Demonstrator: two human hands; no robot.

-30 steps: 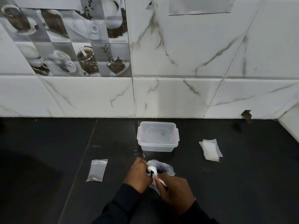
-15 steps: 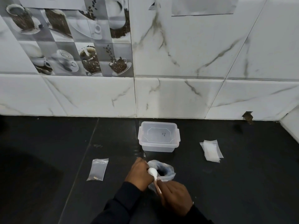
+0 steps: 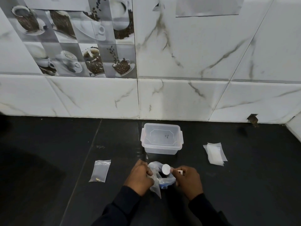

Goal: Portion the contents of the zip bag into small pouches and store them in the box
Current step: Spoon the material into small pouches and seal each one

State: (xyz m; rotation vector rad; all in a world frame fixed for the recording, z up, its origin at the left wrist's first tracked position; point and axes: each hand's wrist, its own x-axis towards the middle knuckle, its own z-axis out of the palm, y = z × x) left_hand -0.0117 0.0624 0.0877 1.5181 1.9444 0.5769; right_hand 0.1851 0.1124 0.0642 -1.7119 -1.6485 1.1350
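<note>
Two hands are working close together at the near edge of the dark surface (image 3: 244, 185), seen from the head camera, the only view. The left hand (image 3: 140, 175) is closing around the rim of the zip bag (image 3: 154, 181), holding its mouth open and facing up. The right hand (image 3: 189, 180) is pinching the handle of a small white spoon (image 3: 166, 169) between thumb and fingers. The spoon's long axis is running nearly level from the right hand toward the left, and its round bowl is hanging just above the bag's mouth. I cannot tell if anything is lying in the bowl.

One small pouch (image 3: 100, 171) is lying flat to the left of the left hand, well apart from the bag. Its long side is pointing away from the person and a little brown material is sitting in its near corner. The left hand is the nearer one to it. The spare pouches (image 3: 215, 154) are waiting in a loose stack to the right, beyond the right hand. The clear box (image 3: 162, 138) is standing straight ahead of the hands, near the tiled wall (image 3: 179, 98), with its lid on.

I am judging that the scooping step is going on now, so the coming move is turning on the spoon bowl and the bag mouth staying in line.
</note>
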